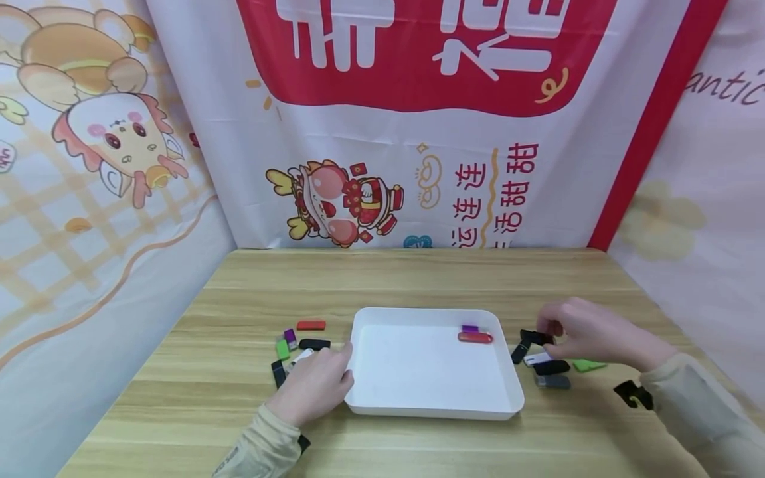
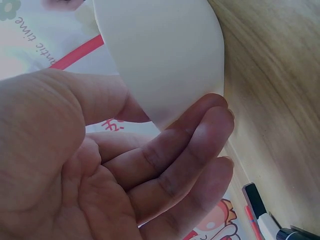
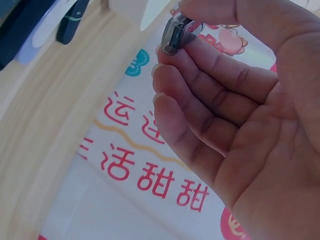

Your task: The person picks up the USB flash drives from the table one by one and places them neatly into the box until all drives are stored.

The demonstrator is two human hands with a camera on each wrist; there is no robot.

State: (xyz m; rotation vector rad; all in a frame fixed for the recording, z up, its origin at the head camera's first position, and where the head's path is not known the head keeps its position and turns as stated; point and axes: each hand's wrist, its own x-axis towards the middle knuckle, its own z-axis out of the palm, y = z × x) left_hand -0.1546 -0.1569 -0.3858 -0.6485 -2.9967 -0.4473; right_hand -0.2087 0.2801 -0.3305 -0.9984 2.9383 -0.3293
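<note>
A white tray [image 1: 430, 378] sits mid-table, with a red USB flash drive [image 1: 475, 337] and a purple one [image 1: 470, 328] at its far right. My left hand [image 1: 317, 385] holds the tray's left wall between thumb and fingers, as the left wrist view shows. To the right of the tray, my right hand [image 1: 588, 335] pinches a dark flash drive [image 3: 175, 34] between thumb and forefinger. Around that hand lie a white drive [image 1: 536, 359], a black one [image 1: 552, 367], a grey one [image 1: 553, 382] and a green one [image 1: 589, 365].
Left of the tray is another group: a red drive [image 1: 311, 325], a purple drive [image 1: 289, 337], a green drive [image 1: 283, 349] and black drives, one [image 1: 314, 344] close to my left hand. Printed cloth [image 1: 382, 133] hangs behind the wooden table [image 1: 418, 272] and at both sides.
</note>
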